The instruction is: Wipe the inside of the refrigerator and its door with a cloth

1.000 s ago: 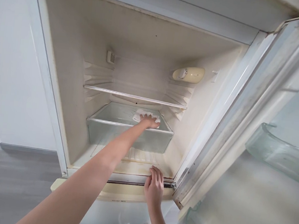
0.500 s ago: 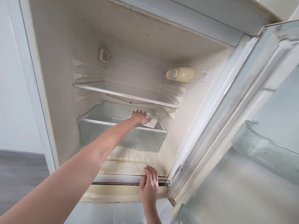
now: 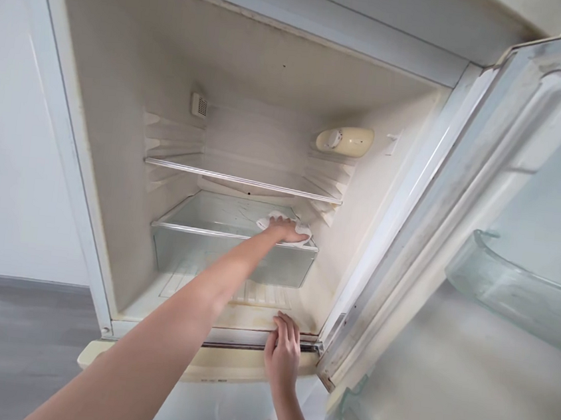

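My left hand reaches deep into an open refrigerator and presses a white cloth down, fingers curved over it. Under the cloth lies the right front part of the glass shelf that covers a clear crisper drawer. Lower down, my right hand rests on the refrigerator's front bottom edge, near the hinge side. Its fingers lie over the ledge and nothing shows in them.
Above the drawer sits another glass shelf. A cream control housing juts from the right wall, a small vent from the left. The open door with its clear racks stands at right. Brownish stains mark the floor lip.
My left hand has slid right and slightly toward me across the glass with the cloth, which now spreads out under the palm. My right hand stays on the edge. The view has shifted slightly.
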A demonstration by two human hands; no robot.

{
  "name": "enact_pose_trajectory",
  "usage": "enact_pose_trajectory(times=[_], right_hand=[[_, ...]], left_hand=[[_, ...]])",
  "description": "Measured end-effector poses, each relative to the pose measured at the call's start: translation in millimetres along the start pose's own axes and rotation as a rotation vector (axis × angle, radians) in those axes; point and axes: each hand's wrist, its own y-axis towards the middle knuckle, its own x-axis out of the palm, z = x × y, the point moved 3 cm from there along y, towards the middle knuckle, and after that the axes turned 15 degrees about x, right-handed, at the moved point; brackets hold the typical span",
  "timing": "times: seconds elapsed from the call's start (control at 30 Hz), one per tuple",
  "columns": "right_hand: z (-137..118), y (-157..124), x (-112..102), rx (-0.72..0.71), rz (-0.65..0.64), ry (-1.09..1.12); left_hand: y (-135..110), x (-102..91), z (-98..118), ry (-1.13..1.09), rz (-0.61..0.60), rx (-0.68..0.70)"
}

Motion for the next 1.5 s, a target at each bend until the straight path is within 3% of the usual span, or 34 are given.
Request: enact_pose_trajectory(times=[0.23,0.63,1.1,1.5], right_hand=[[2.9,-1.0,1.2,-0.016,0.003,-0.013],[4.1,-0.6,0.3,-0.043,0.011,0.013],[2.3,1.2,-1.5,-0.053,0.017,0.016],[3.6,0.2,-0.5,-0.048,0.022,0.023]], left_hand=[[-11.3,8.7,28.7,-0.003,-0.015,0.136],[-73.3,9.7,18.8,0.122,0.118,0.264],[-165.7,6.7,-42.2,0.334,0.331,0.124],[-245.6,-10.2,-110.4,0.403,0.431,-0.22]])
